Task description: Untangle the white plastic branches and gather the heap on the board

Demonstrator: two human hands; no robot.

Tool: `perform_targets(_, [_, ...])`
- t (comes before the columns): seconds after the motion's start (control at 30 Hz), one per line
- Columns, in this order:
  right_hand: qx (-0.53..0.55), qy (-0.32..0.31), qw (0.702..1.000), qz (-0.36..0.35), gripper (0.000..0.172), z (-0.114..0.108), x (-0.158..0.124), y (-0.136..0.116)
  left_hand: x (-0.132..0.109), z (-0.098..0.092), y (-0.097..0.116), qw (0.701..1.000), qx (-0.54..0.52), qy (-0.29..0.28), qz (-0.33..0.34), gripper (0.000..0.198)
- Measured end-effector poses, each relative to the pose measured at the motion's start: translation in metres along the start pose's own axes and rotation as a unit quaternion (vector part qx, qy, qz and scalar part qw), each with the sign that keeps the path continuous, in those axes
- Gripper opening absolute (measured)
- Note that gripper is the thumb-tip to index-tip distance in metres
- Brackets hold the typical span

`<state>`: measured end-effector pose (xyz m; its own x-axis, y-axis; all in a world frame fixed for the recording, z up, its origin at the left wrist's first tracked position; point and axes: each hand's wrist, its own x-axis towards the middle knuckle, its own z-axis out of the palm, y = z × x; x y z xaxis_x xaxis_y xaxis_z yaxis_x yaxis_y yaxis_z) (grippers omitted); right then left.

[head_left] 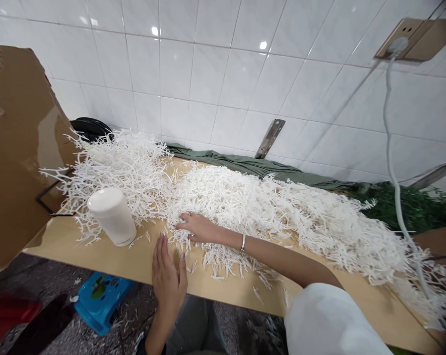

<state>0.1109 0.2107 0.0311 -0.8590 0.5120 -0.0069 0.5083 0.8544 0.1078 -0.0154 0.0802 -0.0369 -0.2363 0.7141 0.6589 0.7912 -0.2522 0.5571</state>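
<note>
A long heap of small white branching pieces point(223, 197) covers much of the tan table point(134, 264). My right hand point(199, 228) reaches into the near left side of this heap, palm down, fingers apart and partly among the pieces. Close to the table's front edge, my left hand point(168, 271) is held with its fingers straight and its thumb apart, nothing in it. A looser pile of larger white branching pieces point(123, 162) lies to the left. In front of that pile stands a white cylindrical container point(112, 217), upright.
A large cardboard box point(19, 148) rises at the left. Green cloth point(226, 160) runs along the tiled wall. A white cable point(389, 128) hangs from a socket point(400, 42) at the right. Below the table is a blue stool point(100, 301).
</note>
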Motion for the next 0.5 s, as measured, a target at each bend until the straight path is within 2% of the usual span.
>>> perform_targets(0.2, [-0.007,0.005,1.0,-0.024,0.041,-0.006,-0.005,-0.002,0.0,0.001,0.0,1.0,0.013,-0.013,-0.004,0.059])
perform_targets(0.5, [0.002,0.059,0.998,-0.006,0.037,-0.032,-0.003,0.012,-0.001,0.002,-0.002,0.996,0.074,-0.043,0.009,0.091])
